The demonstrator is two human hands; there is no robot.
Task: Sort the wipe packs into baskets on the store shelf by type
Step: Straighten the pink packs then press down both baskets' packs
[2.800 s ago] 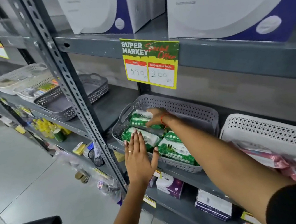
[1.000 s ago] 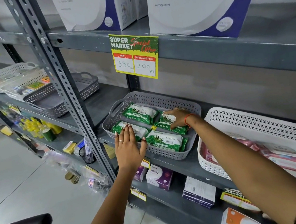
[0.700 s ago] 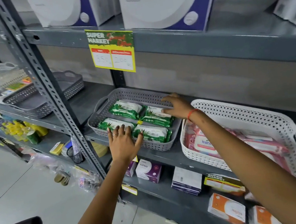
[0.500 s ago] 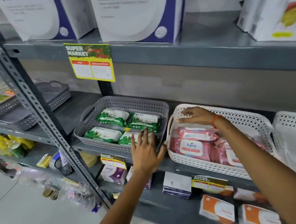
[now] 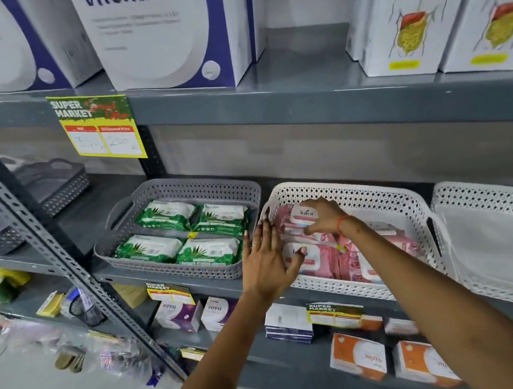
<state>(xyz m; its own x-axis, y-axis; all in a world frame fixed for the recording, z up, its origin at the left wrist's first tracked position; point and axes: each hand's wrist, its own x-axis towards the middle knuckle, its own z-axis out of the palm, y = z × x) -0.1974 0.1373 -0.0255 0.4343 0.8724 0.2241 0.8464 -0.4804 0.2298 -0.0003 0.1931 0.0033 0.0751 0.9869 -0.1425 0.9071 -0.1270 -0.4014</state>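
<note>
Green packs: four green wipe packs [image 5: 185, 233] lie flat in two rows in the grey basket [image 5: 174, 270]; I judge this type sorted.
Pink packs: the pink wipe packs [image 5: 328, 256] fill the white basket [image 5: 362, 193] just beside the grey one, overlapping and unevenly laid.
Left hand: my left hand [image 5: 266, 263] is open, fingers spread, pressed flat against the near left corner of the white basket, thumb on a pack.
Right hand: my right hand [image 5: 321, 216] is closed on the top pink pack [image 5: 300, 216] at the back left of the white basket.
Remaining work: I judge that only squaring the pink packs is left; no green pack shows among them.
Third basket: a second white basket [image 5: 490, 196] to the right holds a pale wrapped item I cannot identify.
Surface: a grey metal shelf [image 5: 294, 290] with a slotted upright [image 5: 36, 243].
Room: boxed goods above and below, a yellow price tag [image 5: 100, 130], pale tiled floor.
</note>
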